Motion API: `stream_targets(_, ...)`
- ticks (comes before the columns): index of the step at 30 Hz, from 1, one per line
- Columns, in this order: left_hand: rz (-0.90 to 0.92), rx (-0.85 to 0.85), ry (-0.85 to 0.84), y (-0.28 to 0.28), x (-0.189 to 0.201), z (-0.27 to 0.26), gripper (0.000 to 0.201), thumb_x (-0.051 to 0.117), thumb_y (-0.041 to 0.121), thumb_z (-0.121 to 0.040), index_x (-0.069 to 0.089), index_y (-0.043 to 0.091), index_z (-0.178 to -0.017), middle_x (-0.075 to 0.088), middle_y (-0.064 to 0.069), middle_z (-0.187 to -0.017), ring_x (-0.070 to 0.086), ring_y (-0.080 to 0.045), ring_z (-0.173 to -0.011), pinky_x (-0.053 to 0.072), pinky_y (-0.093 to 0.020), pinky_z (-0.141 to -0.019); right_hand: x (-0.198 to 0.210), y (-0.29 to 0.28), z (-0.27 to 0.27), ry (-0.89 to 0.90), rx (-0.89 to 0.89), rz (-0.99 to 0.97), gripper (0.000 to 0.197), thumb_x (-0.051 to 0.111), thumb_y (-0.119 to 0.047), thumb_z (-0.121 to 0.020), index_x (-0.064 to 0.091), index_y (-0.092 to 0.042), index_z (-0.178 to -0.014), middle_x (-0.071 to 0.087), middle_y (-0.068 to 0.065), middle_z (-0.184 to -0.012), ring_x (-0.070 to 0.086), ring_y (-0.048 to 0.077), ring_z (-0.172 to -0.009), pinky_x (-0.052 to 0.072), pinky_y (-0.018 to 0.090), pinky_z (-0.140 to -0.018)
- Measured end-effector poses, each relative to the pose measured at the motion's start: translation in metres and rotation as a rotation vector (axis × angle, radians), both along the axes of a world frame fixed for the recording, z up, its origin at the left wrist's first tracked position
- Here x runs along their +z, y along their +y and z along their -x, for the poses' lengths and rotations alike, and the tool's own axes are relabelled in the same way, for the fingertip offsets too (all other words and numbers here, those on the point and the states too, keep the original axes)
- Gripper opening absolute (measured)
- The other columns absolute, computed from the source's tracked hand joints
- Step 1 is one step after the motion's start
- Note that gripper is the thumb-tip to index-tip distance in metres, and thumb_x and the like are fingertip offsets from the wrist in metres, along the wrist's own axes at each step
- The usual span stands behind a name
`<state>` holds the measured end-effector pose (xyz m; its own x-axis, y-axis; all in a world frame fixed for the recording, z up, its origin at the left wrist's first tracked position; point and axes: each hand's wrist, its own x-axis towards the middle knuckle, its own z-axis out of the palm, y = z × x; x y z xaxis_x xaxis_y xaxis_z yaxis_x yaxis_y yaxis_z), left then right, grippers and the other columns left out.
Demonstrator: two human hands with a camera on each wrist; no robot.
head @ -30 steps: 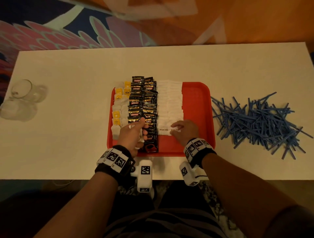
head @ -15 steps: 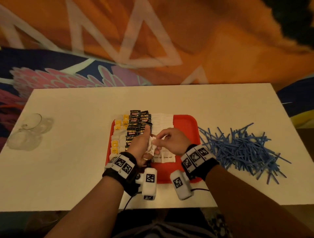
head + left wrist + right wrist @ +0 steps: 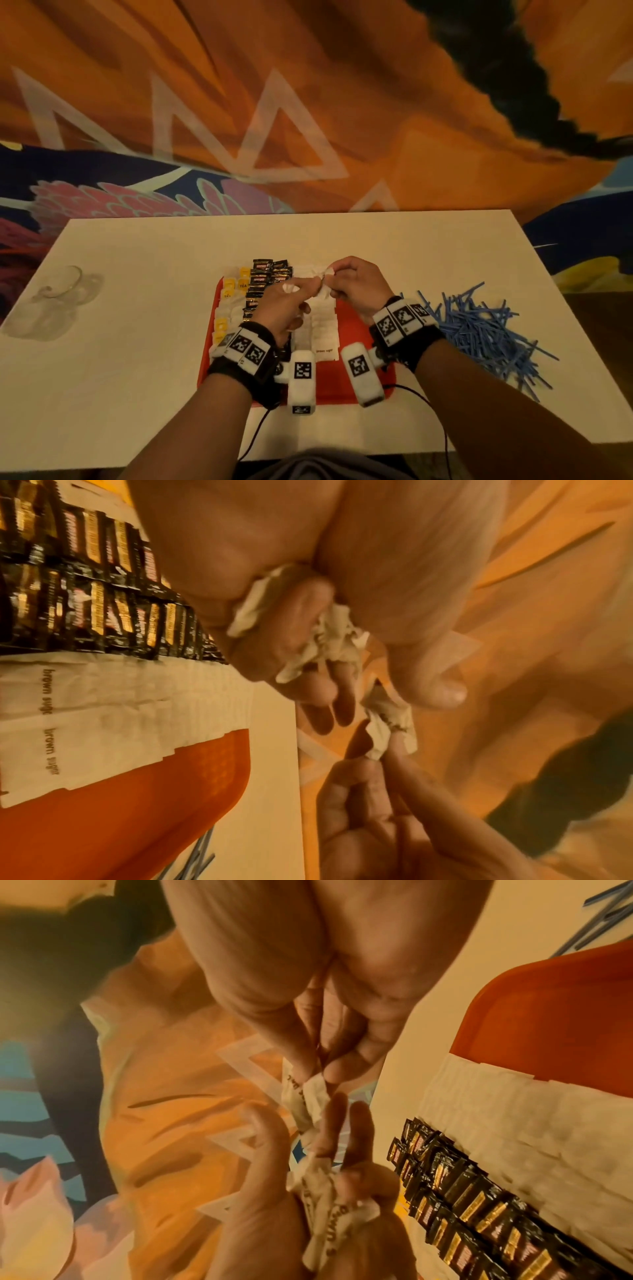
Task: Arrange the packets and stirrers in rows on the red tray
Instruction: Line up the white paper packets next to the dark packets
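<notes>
The red tray (image 3: 352,387) holds a row of tea bags (image 3: 233,291), a row of black packets (image 3: 263,281) and a row of white brown-sugar packets (image 3: 323,329). Both hands hover above the tray's far half. My left hand (image 3: 308,286) grips a crumpled bunch of white sugar packets (image 3: 322,631). My right hand (image 3: 334,281) pinches the end of one white packet (image 3: 304,1096) sticking out of that bunch. Blue stirrers (image 3: 479,329) lie in a loose pile on the table, right of the tray.
A clear glass cup (image 3: 58,298) lies at the table's left edge. The tray's right strip (image 3: 555,1015) is bare red. A black cable (image 3: 424,404) trails off the table's near edge. A patterned orange carpet lies beyond the white table (image 3: 137,342).
Both hands lifted off the tray and came together in the air over its far half. The left hand picked up a bunch of white packets; the right hand now pinches one. The view tilted up.
</notes>
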<state>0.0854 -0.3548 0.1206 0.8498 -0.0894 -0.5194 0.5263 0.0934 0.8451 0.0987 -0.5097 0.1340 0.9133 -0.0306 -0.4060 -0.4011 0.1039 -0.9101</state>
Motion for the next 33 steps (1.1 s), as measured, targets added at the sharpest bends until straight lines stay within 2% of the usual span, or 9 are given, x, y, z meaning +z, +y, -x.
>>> stream_targets(5, -0.045, 0.149, -0.062, -0.005, 0.002, -0.009, 0.011, 0.076, 0.024, -0.087, 0.073, 0.013, -0.090, 0.062, -0.008, -0.072, 0.040, -0.019, -0.056, 0.026, -0.022, -0.044, 0.001, -0.006, 0.000, 0.047, 0.040, -0.011, 0.022, 0.069, 0.010, -0.081, 0.062, -0.007, -0.094, 0.061, 0.018, -0.083, 0.061, 0.020, -0.064, 0.052, 0.025, -0.056)
stream_targets(10, -0.088, 0.160, -0.128, -0.009, -0.002, -0.006, 0.013, 0.073, 0.024, -0.090, 0.071, 0.012, -0.090, 0.065, -0.007, -0.072, 0.043, -0.027, -0.070, 0.029, -0.025, -0.050, 0.000, -0.005, -0.004, 0.065, 0.053, -0.046, 0.010, 0.074, -0.007, -0.083, 0.065, -0.010, -0.087, 0.068, 0.008, -0.080, 0.062, 0.017, -0.069, 0.050, 0.028, -0.059)
stream_targets(13, -0.080, 0.109, -0.134, -0.007, -0.004, -0.001, 0.011, 0.072, 0.021, -0.090, 0.070, 0.010, -0.092, 0.068, -0.004, -0.066, 0.045, -0.027, -0.070, 0.028, -0.021, -0.045, 0.000, -0.005, -0.005, 0.070, 0.011, -0.072, 0.014, 0.070, -0.013, -0.088, 0.063, -0.012, -0.076, 0.067, 0.004, -0.073, 0.061, 0.017, -0.065, 0.046, 0.027, -0.057)
stream_targets(17, -0.058, 0.048, -0.092, -0.007, -0.001, 0.003, 0.017, 0.074, 0.019, -0.089, 0.068, 0.018, -0.105, 0.069, -0.003, -0.072, 0.063, -0.018, -0.068, 0.028, -0.019, -0.036, -0.003, -0.002, -0.002, 0.096, -0.008, -0.131, 0.017, 0.067, -0.019, -0.091, 0.060, -0.011, -0.077, 0.062, 0.006, -0.074, 0.060, 0.016, -0.062, 0.047, 0.025, -0.050)
stream_targets(19, -0.042, 0.107, -0.065, -0.007, -0.002, 0.002, 0.016, 0.073, 0.020, -0.089, 0.069, 0.015, -0.104, 0.069, -0.002, -0.071, 0.059, -0.017, -0.068, 0.028, -0.019, -0.036, -0.008, -0.002, -0.001, 0.106, 0.026, -0.098, 0.017, 0.072, -0.024, -0.088, 0.062, -0.011, -0.083, 0.067, 0.005, -0.077, 0.063, 0.017, -0.066, 0.047, 0.025, -0.052)
stream_targets(22, 0.032, 0.202, -0.006, -0.005, -0.006, -0.001, 0.014, 0.070, 0.021, -0.091, 0.069, 0.014, -0.103, 0.064, -0.005, -0.073, 0.050, -0.016, -0.066, 0.028, -0.018, -0.036, -0.014, -0.003, 0.002, 0.109, 0.113, -0.036, 0.019, 0.078, -0.016, -0.081, 0.065, -0.008, -0.093, 0.070, 0.004, -0.081, 0.066, 0.015, -0.071, 0.047, 0.026, -0.057)
stream_targets(27, 0.045, 0.134, 0.021, 0.001, -0.012, 0.005, 0.017, 0.073, 0.018, -0.088, 0.062, 0.012, -0.100, 0.063, -0.004, -0.078, 0.059, -0.011, -0.064, 0.026, -0.018, -0.035, -0.013, -0.001, -0.001, 0.019, 0.057, -0.037, 0.007, 0.069, 0.000, -0.086, 0.066, -0.007, -0.086, 0.062, 0.006, -0.078, 0.057, 0.014, -0.065, 0.048, 0.023, -0.058)
stream_targets(30, -0.031, 0.055, -0.025, 0.003, -0.015, 0.011, 0.023, 0.074, 0.027, -0.088, 0.066, 0.012, -0.105, 0.069, -0.002, -0.077, 0.061, -0.015, -0.069, 0.027, -0.020, -0.038, -0.012, -0.005, -0.005, -0.001, 0.207, 0.144, 0.013, 0.068, -0.002, -0.087, 0.070, -0.014, -0.081, 0.064, 0.003, -0.076, 0.057, 0.014, -0.065, 0.048, 0.025, -0.058)
stream_targets(33, -0.043, 0.114, -0.028, 0.004, -0.018, 0.010, 0.021, 0.073, 0.032, -0.088, 0.073, 0.014, -0.101, 0.065, -0.001, -0.070, 0.045, -0.019, -0.059, 0.026, -0.020, -0.041, -0.011, -0.007, -0.008, 0.021, 0.379, 0.301, 0.019, 0.067, -0.005, -0.088, 0.071, -0.020, -0.076, 0.065, -0.001, -0.070, 0.057, 0.012, -0.061, 0.048, 0.028, -0.061)
